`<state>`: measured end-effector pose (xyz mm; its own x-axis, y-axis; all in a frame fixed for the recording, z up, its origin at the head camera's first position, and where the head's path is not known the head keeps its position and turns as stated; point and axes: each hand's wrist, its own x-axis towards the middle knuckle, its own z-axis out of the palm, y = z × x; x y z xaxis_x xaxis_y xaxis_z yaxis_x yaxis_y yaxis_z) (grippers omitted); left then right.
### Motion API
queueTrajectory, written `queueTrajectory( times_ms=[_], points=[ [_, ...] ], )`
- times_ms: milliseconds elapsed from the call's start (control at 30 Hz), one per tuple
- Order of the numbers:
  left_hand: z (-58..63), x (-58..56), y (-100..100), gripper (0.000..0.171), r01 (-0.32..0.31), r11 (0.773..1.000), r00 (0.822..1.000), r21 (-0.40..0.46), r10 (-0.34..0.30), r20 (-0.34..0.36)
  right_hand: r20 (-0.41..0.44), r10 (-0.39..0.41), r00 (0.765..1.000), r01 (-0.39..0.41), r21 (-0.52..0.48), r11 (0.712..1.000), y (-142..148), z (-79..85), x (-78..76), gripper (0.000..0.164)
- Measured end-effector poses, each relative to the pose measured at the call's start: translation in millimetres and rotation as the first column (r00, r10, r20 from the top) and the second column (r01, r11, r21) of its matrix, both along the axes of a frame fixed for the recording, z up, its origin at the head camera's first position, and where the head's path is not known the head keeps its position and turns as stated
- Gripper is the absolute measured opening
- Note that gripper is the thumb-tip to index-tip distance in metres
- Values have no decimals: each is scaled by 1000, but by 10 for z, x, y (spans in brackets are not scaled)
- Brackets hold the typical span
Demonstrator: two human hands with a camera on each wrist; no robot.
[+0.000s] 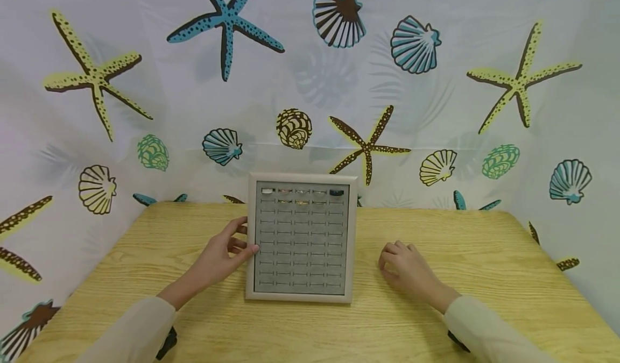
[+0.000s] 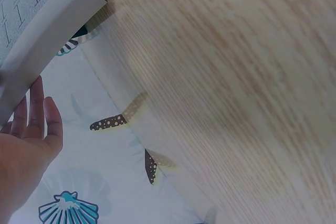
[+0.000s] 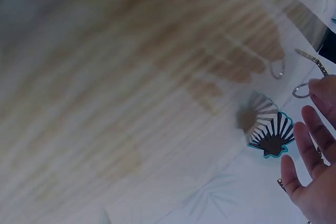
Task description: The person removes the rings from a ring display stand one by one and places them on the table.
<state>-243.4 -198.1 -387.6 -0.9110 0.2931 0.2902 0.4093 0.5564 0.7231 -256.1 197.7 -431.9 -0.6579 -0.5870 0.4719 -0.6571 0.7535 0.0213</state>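
A ring display board with a pale frame and a grey slotted panel stands propped up on the table. My left hand holds its left edge, thumb on the front and fingers at the side and behind. In the left wrist view those fingers lie along the frame. To the right of the board, my right hand is just above the table; in its wrist view it pinches a thin silvery ring between thumb and fingertip. Several rings, among them a dark one and a gold one, sit in the upper two rows.
The wooden table runs back to a white cloth printed with shells and starfish, which hangs behind and at both sides. Dark straps show under both sleeves. The right hand's ring is reflected in the tabletop.
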Motion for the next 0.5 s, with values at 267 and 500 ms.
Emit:
queueTrajectory(
  times_ms=[267,500],
  points=[
    [-7,-13,-8,62,-4,1000,1000,-6,4,0,136,-13,991,13,-6,1000,-1,8,-3,13],
    [-19,-23,-17,61,1,1000,1000,-7,-1,-15,230,19,973,-13,-28,1000,22,1,-8,17]
  ],
)
